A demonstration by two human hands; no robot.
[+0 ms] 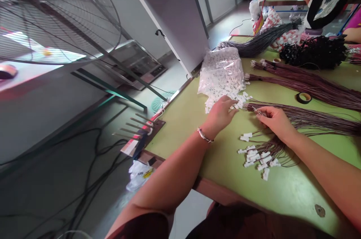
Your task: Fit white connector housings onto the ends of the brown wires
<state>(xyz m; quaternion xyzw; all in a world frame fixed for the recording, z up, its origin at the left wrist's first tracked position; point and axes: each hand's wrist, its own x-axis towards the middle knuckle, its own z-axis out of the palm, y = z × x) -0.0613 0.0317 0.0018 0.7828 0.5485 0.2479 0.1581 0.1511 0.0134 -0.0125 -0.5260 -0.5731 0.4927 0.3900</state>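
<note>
My left hand [222,113], with a band on its wrist, is at the near edge of a loose pile of white plastic connector housings [210,102]. Its fingers are apart, and I see nothing held between them. To the right, my right hand [273,118] pinches a few thin brown wires [257,111] by their bare metal ends. Beyond it stretches a long bundle of brown wires [316,116]. Closer to me lie several wires with white connectors [263,159] on their ends. A clear plastic bag [222,66] of white housings rests behind the pile.
More brown wire bundles [307,77] and a roll of black tape [304,98] lie on the green table [180,126]. Black parts [316,52] and dark wires [262,41] are farther back. A metal pronged rack [141,128] sits at the left edge, near a large fan [56,17].
</note>
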